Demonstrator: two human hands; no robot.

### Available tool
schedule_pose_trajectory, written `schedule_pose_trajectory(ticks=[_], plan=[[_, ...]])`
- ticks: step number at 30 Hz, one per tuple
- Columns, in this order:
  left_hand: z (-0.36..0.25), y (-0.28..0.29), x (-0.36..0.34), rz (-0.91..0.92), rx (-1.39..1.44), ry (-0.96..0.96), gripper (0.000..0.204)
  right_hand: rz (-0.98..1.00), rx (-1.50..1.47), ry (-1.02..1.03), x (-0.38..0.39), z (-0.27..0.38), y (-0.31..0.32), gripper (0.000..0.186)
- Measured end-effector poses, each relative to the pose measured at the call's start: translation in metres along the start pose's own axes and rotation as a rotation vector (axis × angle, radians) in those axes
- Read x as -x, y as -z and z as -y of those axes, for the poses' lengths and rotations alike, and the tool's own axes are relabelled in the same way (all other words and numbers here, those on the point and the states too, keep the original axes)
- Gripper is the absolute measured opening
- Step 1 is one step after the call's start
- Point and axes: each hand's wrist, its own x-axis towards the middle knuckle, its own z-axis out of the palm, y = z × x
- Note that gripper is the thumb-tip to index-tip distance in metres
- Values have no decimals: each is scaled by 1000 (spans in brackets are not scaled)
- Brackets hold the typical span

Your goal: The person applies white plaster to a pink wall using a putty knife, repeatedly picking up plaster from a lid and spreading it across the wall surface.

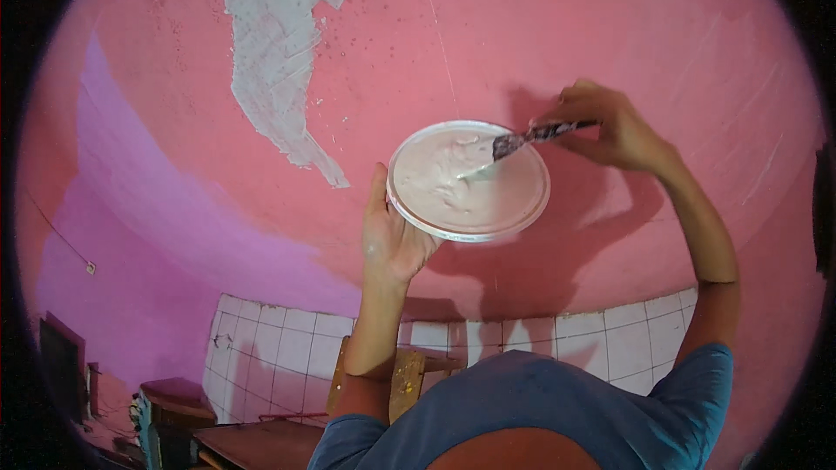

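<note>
My left hand (396, 239) holds a round white container (470, 236) from below and at its left side, thumb up along the rim. How deep the container is, I cannot tell. Smooth whitish putty (435, 183) fills it, stirred into ridges near the middle. My right hand (610, 126) is closed around the dark, smeared handle of a putty knife (544, 131). The knife's blade dips into the putty from the right, and its tip is hidden there.
A pink wall (627, 43) stands before me, with a patch of whitish filler (274, 52) at upper left. Purple paint (174, 200) covers the lower left. White tiles (292, 339) lie below. A paint-spotted wooden piece (405, 383) and brown furniture (261, 444) are near my left arm.
</note>
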Motion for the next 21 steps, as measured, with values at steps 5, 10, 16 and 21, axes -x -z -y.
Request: schedule_pose_trajectory(ticks=[5, 10, 16, 21], plan=[[8, 5, -5, -21, -8, -24, 65, -62, -1, -20, 10, 1, -29, 28], [9, 1, 5, -23, 23, -75, 67, -194, -125, -214, 12, 21, -30, 35], [-12, -27, -12, 80, 115, -111, 64, -401, 79, 82, -22, 12, -6, 38], [-44, -87, -14, 291, -12, -172, 64, -589, 310, 386, -78, 32, 32, 36]])
